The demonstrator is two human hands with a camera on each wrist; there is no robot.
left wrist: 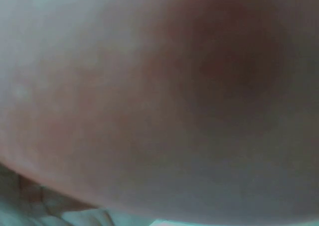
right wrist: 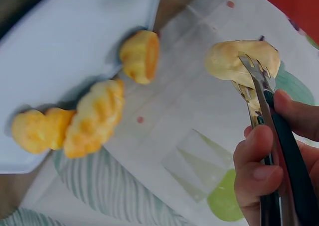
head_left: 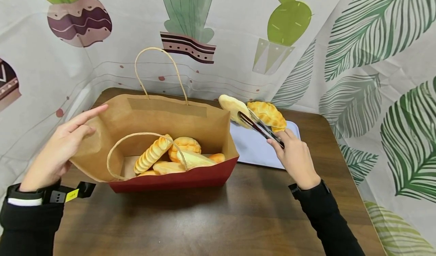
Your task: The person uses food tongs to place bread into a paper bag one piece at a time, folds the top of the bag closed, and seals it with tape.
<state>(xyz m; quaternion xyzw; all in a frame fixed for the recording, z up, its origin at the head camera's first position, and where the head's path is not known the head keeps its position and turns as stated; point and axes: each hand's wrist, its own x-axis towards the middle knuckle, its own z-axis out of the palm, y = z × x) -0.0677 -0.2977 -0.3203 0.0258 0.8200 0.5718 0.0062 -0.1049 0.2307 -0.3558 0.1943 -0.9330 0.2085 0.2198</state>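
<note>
A brown paper bag with a red outside lies open toward me, with several bread pieces inside. At its left side, my left hand holds the rim, index finger stretched along the edge; its lower fingers are partly hidden. The left wrist view is a blur. My right hand grips metal tongs with dark handles. Between the tong tips is a pale bread roll, lifted over the white tray. A golden crescent-shaped bread lies on the tray behind the tongs.
The tray stands right of the bag on a brown wooden table. More bread pieces lie along the tray's edge in the right wrist view. Twisted paper handles rise from the bag. A printed cloth hangs behind the table.
</note>
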